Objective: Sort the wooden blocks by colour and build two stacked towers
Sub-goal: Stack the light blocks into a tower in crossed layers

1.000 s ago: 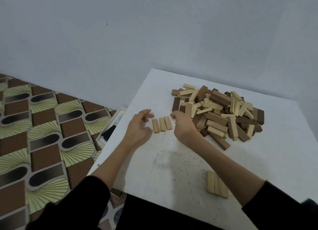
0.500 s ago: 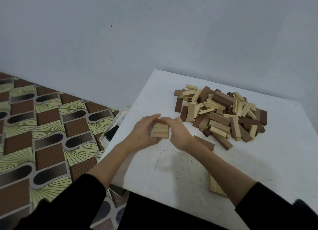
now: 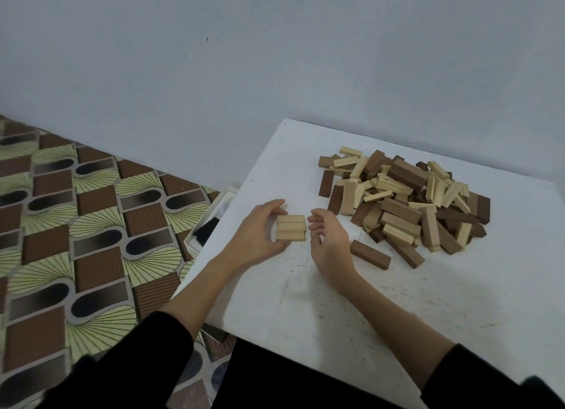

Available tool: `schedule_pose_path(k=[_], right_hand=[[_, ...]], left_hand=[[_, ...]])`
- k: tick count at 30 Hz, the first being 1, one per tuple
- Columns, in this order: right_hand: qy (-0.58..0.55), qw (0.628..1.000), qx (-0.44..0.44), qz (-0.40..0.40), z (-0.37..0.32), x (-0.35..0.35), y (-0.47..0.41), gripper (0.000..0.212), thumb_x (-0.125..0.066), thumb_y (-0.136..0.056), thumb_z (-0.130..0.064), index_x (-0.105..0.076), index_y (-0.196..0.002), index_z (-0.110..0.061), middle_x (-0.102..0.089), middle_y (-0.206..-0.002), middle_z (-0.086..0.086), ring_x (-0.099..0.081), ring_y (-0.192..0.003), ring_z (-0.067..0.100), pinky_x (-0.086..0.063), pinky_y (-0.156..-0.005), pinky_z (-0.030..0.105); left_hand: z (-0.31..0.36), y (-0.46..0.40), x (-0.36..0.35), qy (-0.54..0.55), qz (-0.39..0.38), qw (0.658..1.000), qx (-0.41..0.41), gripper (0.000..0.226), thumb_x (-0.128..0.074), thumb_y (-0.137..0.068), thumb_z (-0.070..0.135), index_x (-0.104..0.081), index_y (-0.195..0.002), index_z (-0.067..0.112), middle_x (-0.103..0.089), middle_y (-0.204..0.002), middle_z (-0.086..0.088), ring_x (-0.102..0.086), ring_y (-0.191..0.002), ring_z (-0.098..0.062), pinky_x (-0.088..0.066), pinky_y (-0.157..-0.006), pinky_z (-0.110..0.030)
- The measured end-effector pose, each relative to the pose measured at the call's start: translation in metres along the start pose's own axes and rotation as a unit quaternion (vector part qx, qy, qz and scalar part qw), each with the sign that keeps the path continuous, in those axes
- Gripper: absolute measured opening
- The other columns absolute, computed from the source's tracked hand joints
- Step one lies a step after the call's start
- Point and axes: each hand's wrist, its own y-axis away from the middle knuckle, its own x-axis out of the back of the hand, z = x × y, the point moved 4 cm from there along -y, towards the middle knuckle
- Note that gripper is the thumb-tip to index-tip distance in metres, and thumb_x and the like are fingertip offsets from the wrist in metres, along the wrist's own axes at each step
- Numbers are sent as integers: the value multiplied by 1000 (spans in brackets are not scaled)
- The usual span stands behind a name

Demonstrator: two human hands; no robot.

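On the white table (image 3: 458,301), three pale blocks (image 3: 290,228) are gripped by the left hand (image 3: 260,234). Just beside them the right hand (image 3: 328,240) is held loosely curled, holding nothing; one dark block (image 3: 370,254) and the mixed pile (image 3: 403,200) lie beyond it.

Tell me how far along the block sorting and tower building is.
Barely begun. Done: three pale wooden blocks sit side by side as one layer on the white table. In hand: the left hand steadies that layer; the right hand hovers open beside it. Left: the big mixed pile of pale and dark brown blocks is unsorted; no dark tower exists.

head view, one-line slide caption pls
Left hand holds three light blocks together; right hand open beside them.
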Motion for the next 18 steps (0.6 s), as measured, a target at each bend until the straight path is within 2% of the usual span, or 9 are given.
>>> schedule_pose_path(k=[4, 9, 13, 18], right_hand=[[-7, 999, 32, 2, 0, -1, 2, 39, -53, -78, 19, -54, -115, 7, -58, -97, 15, -56, -81, 19, -45, -80, 12], [-18, 999, 41, 2, -2, 0, 2, 39, -53, -78, 18, -53, -115, 6, -58, -97, 14, -58, -83, 23, -50, -78, 24], [-25, 999, 38, 6, -1, -1, 3, 39, -52, -78, 18, -54, -115, 6, -58, -97, 12, -58, -84, 23, -50, -79, 23], [-29, 999, 24, 5, 0, 0, 2, 39, -52, -79, 17, -54, -115, 4, -58, -98, 12, -58, -85, 22, -51, -81, 27]], left_hand=[[-1, 0, -2, 2, 11, 1000, -1, 73, -79, -71, 16, -45, -135, 22, -57, -118, 12, -42, -111, 12, -26, -90, 1], [0, 0, -2, 4, 17, 1000, -3, 73, -80, -70, 14, -46, -134, 20, -58, -118, 10, -42, -110, 14, -26, -91, 1], [-1, 0, -2, 6, 18, 1000, 0, 74, -81, -69, 13, -46, -134, 19, -57, -118, 10, -42, -110, 14, -26, -90, 2], [-1, 0, -2, 3, 17, 1000, 1, 75, -82, -69, 13, -46, -134, 18, -57, -118, 9, -41, -108, 18, -26, -90, 2]])
